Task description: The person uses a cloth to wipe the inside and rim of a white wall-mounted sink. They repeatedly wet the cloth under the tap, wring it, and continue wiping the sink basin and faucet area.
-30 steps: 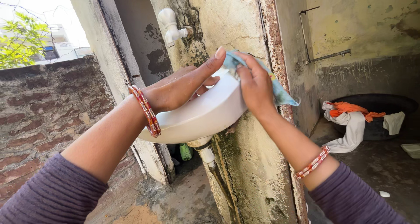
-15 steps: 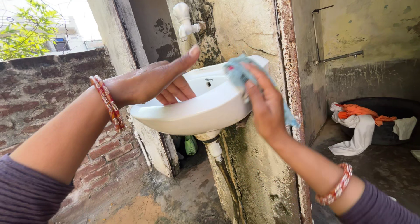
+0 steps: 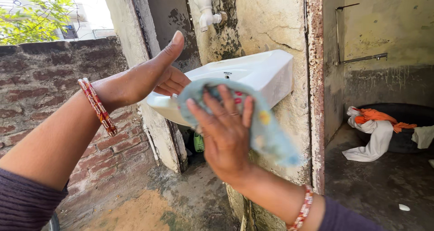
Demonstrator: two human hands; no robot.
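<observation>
Both hands are working the basin [image 3: 266,75]: right hand [image 3: 224,136] is pressing a cloth [image 3: 266,131] against its front under spread fingers, left hand [image 3: 144,79] is bracing the rim, fingers loosely curled, wiping seemingly midway.

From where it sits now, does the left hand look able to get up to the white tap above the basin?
Probably yes. The left hand rests on the near left rim of the white basin, and the white tap sticks out of the wall just above and to its right. Nothing lies between them; the right hand with its blue cloth is lower down.
</observation>
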